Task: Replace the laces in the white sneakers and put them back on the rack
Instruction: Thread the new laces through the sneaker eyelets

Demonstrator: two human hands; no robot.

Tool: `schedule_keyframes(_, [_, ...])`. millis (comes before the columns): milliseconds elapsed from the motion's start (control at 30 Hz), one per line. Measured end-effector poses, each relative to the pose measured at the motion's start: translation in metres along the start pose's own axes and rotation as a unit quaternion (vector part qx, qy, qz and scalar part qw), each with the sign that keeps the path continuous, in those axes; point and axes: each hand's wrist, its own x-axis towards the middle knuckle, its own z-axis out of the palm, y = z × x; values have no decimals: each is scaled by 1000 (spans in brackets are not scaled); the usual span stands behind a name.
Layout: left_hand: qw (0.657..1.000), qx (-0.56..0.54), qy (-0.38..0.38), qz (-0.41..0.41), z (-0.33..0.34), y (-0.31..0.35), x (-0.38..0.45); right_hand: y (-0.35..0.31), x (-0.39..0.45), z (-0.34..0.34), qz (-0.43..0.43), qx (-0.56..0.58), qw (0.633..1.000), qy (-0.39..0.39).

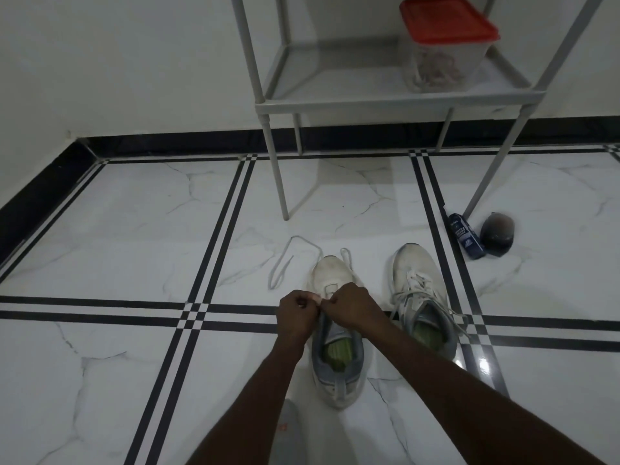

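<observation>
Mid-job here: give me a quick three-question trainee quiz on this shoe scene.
1. True or false: both white sneakers stand on the grey metal rack.
2. Which sneaker are the left hand and right hand working on: A) the left white sneaker, B) the right, still laced white sneaker?
3. What sits on the rack's shelf?

Key
1. False; both stand on the white marble-pattern floor tiles.
2. A.
3. A clear plastic container with a red lid.
</observation>
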Motion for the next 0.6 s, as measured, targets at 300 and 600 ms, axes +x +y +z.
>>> schedule_keyframes(300, [976,-56,194,-79,-26,-1,13,23,-5,9,-96,145,983,58])
schedule_keyframes(600, [963,178,148,137,-16,-15,4,31,4,26,-142,167,968,125])
